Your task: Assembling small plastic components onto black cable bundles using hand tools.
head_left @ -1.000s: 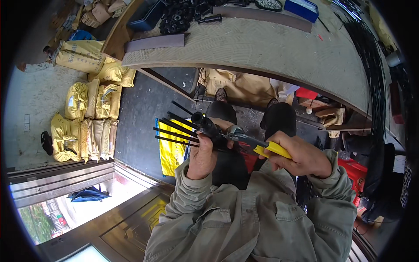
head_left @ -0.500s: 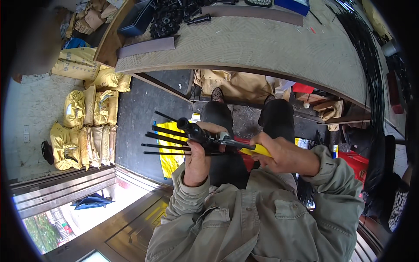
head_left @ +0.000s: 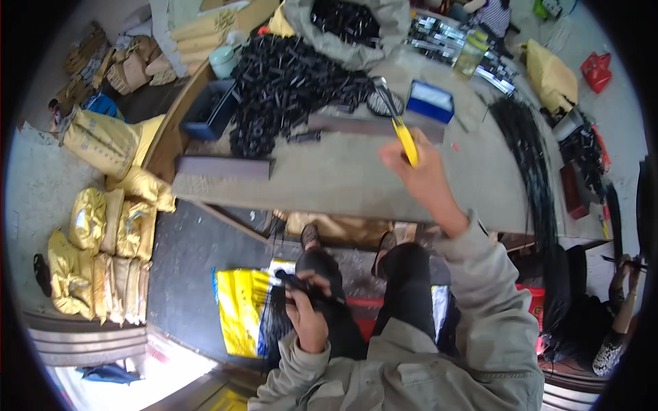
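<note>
My right hand (head_left: 421,171) is stretched over the worktable (head_left: 329,178), closed round the yellow handle of a pair of pliers (head_left: 406,140). The metal head of the pliers points away from me, over a small round dish (head_left: 385,103). Down by my lap, my left hand (head_left: 310,325) is closed on a black tubular part (head_left: 293,281). Thin dark rods hang below that hand, blurred against a yellow and blue sack (head_left: 241,308); how they join the part I cannot tell.
A big heap of black parts (head_left: 295,82) covers the table's far left, beside a dark bin (head_left: 209,109). A blue box (head_left: 430,101) stands right of the dish. Long black rods (head_left: 524,151) drape over the right edge. Another person (head_left: 593,325) sits at far right.
My right hand has carried the pliers from the black part up and forward over the table. The left hand keeps the part, lower in view. My view has tilted toward the table.
</note>
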Motion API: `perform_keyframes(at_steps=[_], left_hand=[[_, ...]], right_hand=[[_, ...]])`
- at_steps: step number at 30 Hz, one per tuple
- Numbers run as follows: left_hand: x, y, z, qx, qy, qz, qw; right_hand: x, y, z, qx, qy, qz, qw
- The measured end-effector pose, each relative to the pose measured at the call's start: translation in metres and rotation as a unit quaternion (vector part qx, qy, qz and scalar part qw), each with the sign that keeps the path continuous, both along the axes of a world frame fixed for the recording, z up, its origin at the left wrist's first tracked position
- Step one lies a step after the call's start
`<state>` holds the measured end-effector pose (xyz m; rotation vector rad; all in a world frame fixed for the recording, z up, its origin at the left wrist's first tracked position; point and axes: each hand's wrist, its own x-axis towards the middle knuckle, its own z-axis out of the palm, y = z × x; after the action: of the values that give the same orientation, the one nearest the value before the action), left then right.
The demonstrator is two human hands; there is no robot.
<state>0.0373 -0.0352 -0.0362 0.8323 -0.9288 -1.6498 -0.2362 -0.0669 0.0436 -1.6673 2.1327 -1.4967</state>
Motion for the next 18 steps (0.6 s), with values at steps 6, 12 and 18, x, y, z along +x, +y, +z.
perform_keyframes(at_steps=[6,12,18], left_hand=[[0.005,0.001,-0.004,-0.015,-0.051,-0.072,0.996],[0.010,-0.011,-0.011,-0.023,-0.061,-0.103,0.993],[0.010,-0.017,-0.008,-0.030,-0.063,-0.128,0.989]], right_hand=[[-0.104,-0.101,-0.010,0.218,0.250,-0.205,0.921],[-0.111,-0.125,-0.027,0.233,0.292,-0.195,0.907],[-0.115,-0.125,-0.028,0.183,0.274,-0.194,0.924]])
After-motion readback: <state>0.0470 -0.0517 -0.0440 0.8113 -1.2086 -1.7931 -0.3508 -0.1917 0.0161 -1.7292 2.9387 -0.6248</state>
